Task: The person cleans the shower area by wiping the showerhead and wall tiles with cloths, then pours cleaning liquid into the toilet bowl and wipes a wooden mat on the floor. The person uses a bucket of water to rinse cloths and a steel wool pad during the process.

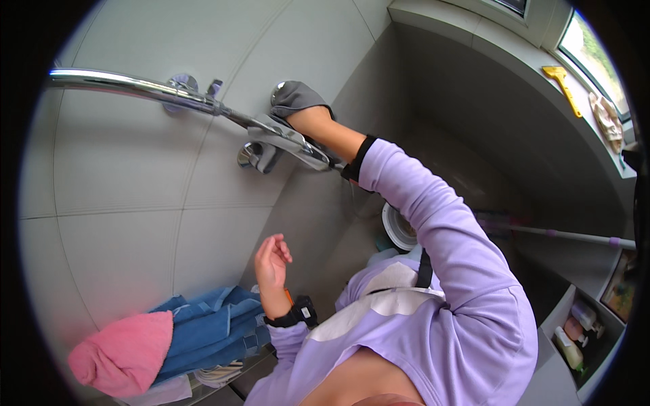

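Note:
My right hand [311, 119] is at the tiled wall with a grey cloth [298, 96] wrapped over its fingers. It presses the cloth around a round chrome wall fitting [277, 91]; the fingers are hidden beneath the fabric. More grey cloth shows lower down, beside a second chrome fitting [248, 155]. A chrome shower pipe [137, 91] with a flat chrome body [289, 144] runs close by the right wrist. My left hand [272, 261] is raised in front of my body, empty, its fingers loosely curled and touching nothing.
Blue towels [218, 325] and a pink towel [127, 350] hang at lower left. A white bucket [398, 228] stands below, near a mop pole [574, 236]. A yellow scraper [561, 86] and a crumpled cloth [607, 122] lie on the sill. Bottles [569, 347] fill a niche.

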Demonstrator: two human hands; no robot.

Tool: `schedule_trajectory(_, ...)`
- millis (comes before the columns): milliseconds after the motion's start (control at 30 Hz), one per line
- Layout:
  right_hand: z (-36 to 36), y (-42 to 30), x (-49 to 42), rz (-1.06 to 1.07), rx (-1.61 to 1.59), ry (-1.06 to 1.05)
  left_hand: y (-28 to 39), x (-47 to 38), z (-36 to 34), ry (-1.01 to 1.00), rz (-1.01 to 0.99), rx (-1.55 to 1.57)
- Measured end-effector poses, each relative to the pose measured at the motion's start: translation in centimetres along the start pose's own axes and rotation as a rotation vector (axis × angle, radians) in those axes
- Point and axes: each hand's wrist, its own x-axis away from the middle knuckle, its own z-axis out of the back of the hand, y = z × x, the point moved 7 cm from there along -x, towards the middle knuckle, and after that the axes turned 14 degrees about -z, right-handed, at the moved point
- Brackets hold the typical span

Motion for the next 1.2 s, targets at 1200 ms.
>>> schedule_trajectory(1200,4.7,16.7,14.5,-0.770,-1.003,-0.360,-8.1,-10.0,-0.3,-0.187,0.015,-0.284)
